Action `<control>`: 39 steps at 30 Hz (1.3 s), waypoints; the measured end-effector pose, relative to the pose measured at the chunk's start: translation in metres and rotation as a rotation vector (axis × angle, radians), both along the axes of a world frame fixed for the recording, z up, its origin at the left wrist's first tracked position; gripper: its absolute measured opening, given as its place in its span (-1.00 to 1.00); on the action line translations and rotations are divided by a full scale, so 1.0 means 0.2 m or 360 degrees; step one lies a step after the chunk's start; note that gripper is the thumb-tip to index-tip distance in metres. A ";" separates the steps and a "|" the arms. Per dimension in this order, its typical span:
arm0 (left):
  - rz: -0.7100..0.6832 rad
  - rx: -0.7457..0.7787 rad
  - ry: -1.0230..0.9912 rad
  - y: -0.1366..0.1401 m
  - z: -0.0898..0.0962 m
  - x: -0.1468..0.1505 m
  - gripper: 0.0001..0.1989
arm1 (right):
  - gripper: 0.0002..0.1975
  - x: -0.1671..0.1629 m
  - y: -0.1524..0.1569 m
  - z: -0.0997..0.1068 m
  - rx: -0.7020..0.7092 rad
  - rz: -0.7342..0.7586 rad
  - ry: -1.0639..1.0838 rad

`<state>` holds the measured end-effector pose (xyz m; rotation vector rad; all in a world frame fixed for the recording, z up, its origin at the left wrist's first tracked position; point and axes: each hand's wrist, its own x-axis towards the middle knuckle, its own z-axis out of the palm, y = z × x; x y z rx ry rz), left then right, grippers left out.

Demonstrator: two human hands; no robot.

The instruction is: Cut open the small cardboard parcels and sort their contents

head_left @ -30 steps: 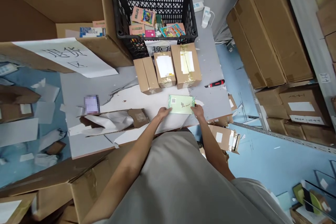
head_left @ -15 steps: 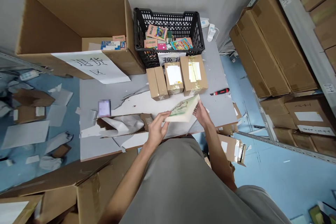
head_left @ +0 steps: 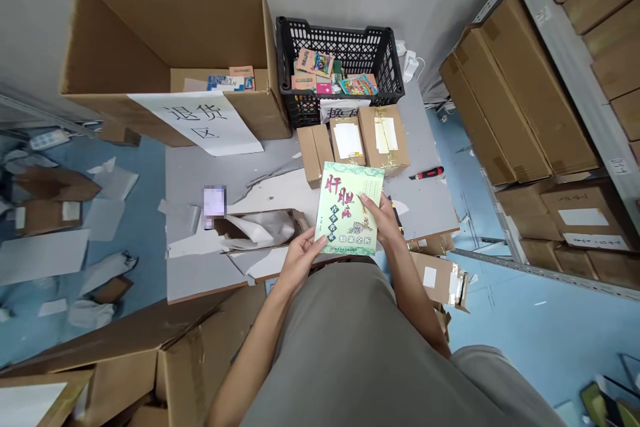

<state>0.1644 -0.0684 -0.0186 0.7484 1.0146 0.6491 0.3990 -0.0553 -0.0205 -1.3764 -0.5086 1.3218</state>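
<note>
A pale green book (head_left: 349, 210) with red and black Chinese characters on its cover is held up in front of me, over the table's near edge. My left hand (head_left: 303, 255) grips its lower left corner, thumb on the cover. On the right side, my right hand (head_left: 383, 217) is closed round the edge with the thumb on the front. Left of the book lies an opened cardboard box (head_left: 300, 217) with white paper (head_left: 260, 230) in it. Three small taped cartons stand just beyond the book, among them a labelled carton (head_left: 384, 137).
A large open carton (head_left: 170, 33) with a paper sign (head_left: 197, 121) stands back left. Beside it, a black crate (head_left: 340, 40) holds several small books. A red and black utility knife (head_left: 427, 173) lies at right. Shelves of cartons (head_left: 530, 100) rise further right.
The book has turned from a tilted, edge-on pose to show its front cover to me. My right hand's thumb now lies on the cover. The whole view has shifted slightly.
</note>
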 end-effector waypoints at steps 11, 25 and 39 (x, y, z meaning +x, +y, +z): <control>0.0200 0.0320 0.0340 -0.01 0.07 0.03 -0.35 | -0.24 -0.13 -0.02 0.11 0.0113 -0.0067 -0.0890; 0.0113 0.1152 0.0803 0.06 0.31 0.16 -0.16 | -0.39 -0.07 -0.09 0.21 0.0000 0.0027 -0.0106; 0.0205 0.0195 0.0226 0.10 0.14 0.21 -0.22 | -0.20 0.08 -0.09 0.02 -0.0034 0.0180 -0.0496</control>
